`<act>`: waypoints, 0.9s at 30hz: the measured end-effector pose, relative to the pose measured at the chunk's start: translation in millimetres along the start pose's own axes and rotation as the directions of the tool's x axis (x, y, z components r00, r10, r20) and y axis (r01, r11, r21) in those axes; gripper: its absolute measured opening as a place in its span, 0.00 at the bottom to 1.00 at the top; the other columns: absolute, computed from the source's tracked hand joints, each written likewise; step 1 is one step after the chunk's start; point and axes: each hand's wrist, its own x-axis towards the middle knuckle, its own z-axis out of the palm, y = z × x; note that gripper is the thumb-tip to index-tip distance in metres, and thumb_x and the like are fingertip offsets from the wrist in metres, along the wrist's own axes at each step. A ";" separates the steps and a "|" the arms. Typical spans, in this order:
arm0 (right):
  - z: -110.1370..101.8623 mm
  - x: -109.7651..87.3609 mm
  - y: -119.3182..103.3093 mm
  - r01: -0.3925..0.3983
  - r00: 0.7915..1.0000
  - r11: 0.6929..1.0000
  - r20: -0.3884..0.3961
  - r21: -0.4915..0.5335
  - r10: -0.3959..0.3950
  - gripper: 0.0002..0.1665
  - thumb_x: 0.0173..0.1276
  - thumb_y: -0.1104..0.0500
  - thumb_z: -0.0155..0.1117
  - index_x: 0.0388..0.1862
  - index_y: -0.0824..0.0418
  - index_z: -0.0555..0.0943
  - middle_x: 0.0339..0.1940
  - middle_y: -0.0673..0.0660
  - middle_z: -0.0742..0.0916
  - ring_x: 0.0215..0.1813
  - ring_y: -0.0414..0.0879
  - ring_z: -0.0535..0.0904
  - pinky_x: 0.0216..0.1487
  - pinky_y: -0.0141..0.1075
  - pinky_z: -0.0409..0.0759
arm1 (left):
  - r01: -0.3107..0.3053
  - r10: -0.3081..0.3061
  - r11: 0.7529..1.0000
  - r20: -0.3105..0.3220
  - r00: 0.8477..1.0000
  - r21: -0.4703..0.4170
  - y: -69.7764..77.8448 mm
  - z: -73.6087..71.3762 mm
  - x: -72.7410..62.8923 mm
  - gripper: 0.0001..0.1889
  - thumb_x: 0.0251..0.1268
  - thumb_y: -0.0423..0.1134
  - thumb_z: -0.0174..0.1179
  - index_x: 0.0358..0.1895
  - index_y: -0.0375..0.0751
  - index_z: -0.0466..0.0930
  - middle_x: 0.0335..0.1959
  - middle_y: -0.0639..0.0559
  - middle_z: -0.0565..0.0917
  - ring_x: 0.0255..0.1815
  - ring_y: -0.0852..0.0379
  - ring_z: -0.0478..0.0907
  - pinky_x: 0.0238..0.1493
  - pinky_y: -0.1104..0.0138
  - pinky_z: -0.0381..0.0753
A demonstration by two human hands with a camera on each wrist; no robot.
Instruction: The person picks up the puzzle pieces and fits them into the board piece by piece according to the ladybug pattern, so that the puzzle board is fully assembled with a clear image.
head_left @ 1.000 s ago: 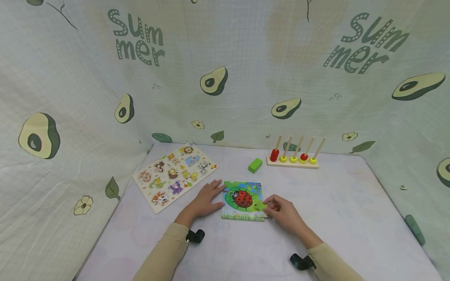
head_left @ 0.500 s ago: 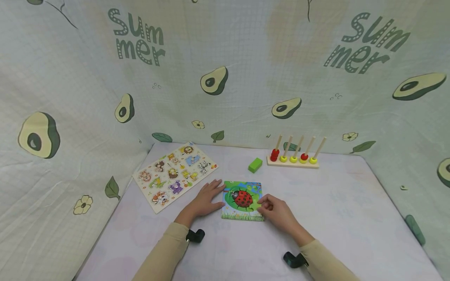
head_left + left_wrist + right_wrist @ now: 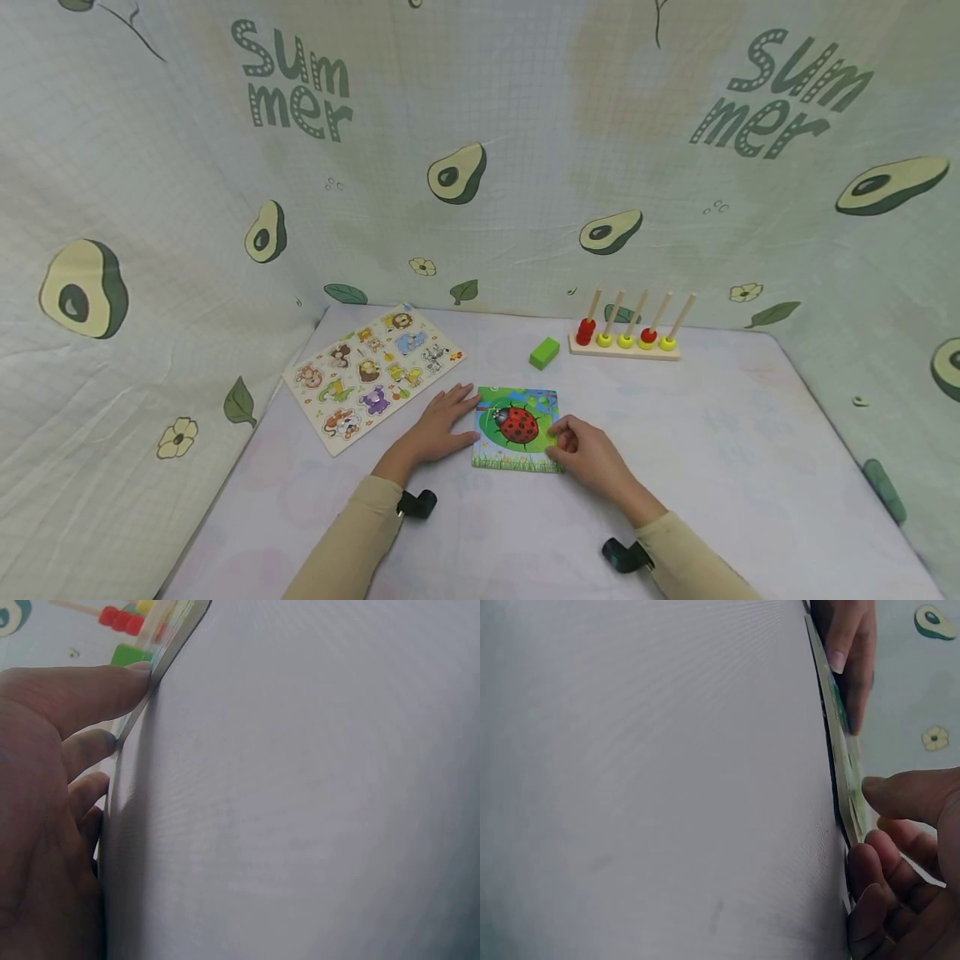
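A square jigsaw puzzle (image 3: 516, 422) with a red ladybug on a green leaf lies flat on the table between both hands. Along its left edge rests my left hand (image 3: 438, 427), fingers spread and straight, thumb and fingertips touching the side. My right hand (image 3: 592, 450) is at the opposite edge, where thumb and fingers pinch a green puzzle piece, mostly hidden by the fingers in the head view. The right wrist view has the thumb (image 3: 907, 796) on the puzzle's top edge and the other fingers curled beside it. In the left wrist view the left thumb (image 3: 90, 694) meets the puzzle's rim.
A wooden board of animal pictures (image 3: 375, 371) lies at the back left. Behind the ladybug puzzle is a green block (image 3: 544, 353). A bead-stacking frame (image 3: 626, 350) with red and yellow beads on upright pegs stands back right, before a printed cloth wall (image 3: 525, 100).
My right hand has moved left, bringing the green puzzle piece from overhanging the right edge into the puzzle's lower right. The left hand has stayed in place.
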 end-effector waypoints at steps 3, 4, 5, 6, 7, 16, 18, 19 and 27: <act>-1.0 -1.5 1.6 0.049 0.999 0.998 0.019 -0.049 -0.048 0.18 0.61 0.58 0.78 0.50 0.58 0.85 0.30 0.45 0.78 0.31 0.38 0.71 0.30 0.30 0.73 | 0.004 -0.004 1.000 0.002 1.000 -0.004 0.7 -0.2 -0.2 0.38 0.73 0.57 0.59 0.80 0.50 0.60 0.83 0.51 0.53 0.84 0.50 0.41 0.83 0.55 0.38; -1.7 -2.2 2.1 0.070 0.997 0.995 0.028 -0.067 -0.069 0.20 0.61 0.58 0.78 0.52 0.58 0.86 0.31 0.45 0.77 0.31 0.38 0.71 0.31 0.30 0.72 | 0.005 -0.005 1.000 0.003 1.000 -0.003 0.9 -0.3 -0.2 0.38 0.73 0.57 0.59 0.80 0.50 0.60 0.83 0.51 0.53 0.84 0.50 0.41 0.83 0.55 0.38; -2.4 -3.0 2.5 0.086 0.996 0.993 0.038 -0.082 -0.083 0.21 0.62 0.57 0.78 0.53 0.57 0.86 0.32 0.45 0.76 0.31 0.37 0.70 0.31 0.30 0.72 | 0.006 -0.006 1.000 0.002 1.000 -0.002 1.2 -0.5 -0.1 0.38 0.73 0.57 0.59 0.80 0.50 0.60 0.83 0.51 0.52 0.84 0.50 0.41 0.83 0.55 0.38; -3.1 -3.7 2.9 0.099 0.994 0.991 0.048 -0.095 -0.095 0.21 0.62 0.57 0.78 0.54 0.57 0.87 0.32 0.45 0.76 0.31 0.37 0.70 0.31 0.30 0.72 | 0.006 -0.006 1.000 0.003 1.000 0.000 1.3 -0.7 -0.1 0.38 0.73 0.57 0.59 0.80 0.50 0.59 0.83 0.51 0.52 0.84 0.50 0.41 0.83 0.55 0.38; -3.6 -4.0 3.5 0.109 0.993 0.988 0.056 -0.108 -0.104 0.22 0.62 0.56 0.78 0.55 0.56 0.87 0.32 0.45 0.76 0.31 0.37 0.70 0.30 0.30 0.71 | 0.000 0.000 1.000 -0.002 1.000 -0.001 1.3 -0.9 -0.1 0.38 0.73 0.56 0.59 0.80 0.49 0.60 0.83 0.50 0.53 0.84 0.49 0.42 0.83 0.54 0.39; -7.0 -4.6 1.0 0.110 0.991 0.980 0.087 -0.168 -0.097 0.20 0.63 0.54 0.77 0.54 0.55 0.89 0.32 0.45 0.75 0.31 0.37 0.68 0.30 0.30 0.69 | -0.017 0.017 1.000 -0.009 1.000 0.000 1.5 -1.7 0.6 0.38 0.73 0.56 0.59 0.80 0.47 0.60 0.83 0.49 0.54 0.84 0.48 0.43 0.83 0.53 0.39; -7.7 -4.9 0.1 0.110 0.991 0.977 0.090 -0.183 -0.094 0.20 0.63 0.53 0.77 0.54 0.54 0.89 0.32 0.44 0.76 0.32 0.37 0.68 0.30 0.30 0.69 | -0.026 0.026 1.000 -0.018 0.999 -0.002 1.8 -2.0 0.4 0.37 0.73 0.55 0.59 0.80 0.46 0.61 0.83 0.48 0.54 0.84 0.47 0.44 0.83 0.52 0.40; -8.0 -5.0 -0.4 0.110 0.991 0.976 0.090 -0.190 -0.094 0.20 0.63 0.53 0.77 0.54 0.54 0.89 0.31 0.44 0.76 0.32 0.37 0.68 0.31 0.30 0.69 | -0.026 0.026 1.000 -0.019 0.999 -0.004 2.1 -2.2 0.3 0.37 0.73 0.55 0.59 0.80 0.46 0.61 0.83 0.48 0.54 0.84 0.47 0.44 0.83 0.52 0.40; -7.8 -4.1 -0.4 0.120 0.990 0.967 0.101 -0.226 -0.099 0.20 0.64 0.52 0.76 0.54 0.54 0.89 0.31 0.43 0.76 0.32 0.37 0.68 0.32 0.31 0.70 | 0.003 -0.003 1.000 0.008 1.000 0.010 4.4 -3.3 -1.0 0.38 0.72 0.56 0.59 0.80 0.48 0.59 0.83 0.50 0.53 0.84 0.50 0.42 0.83 0.55 0.38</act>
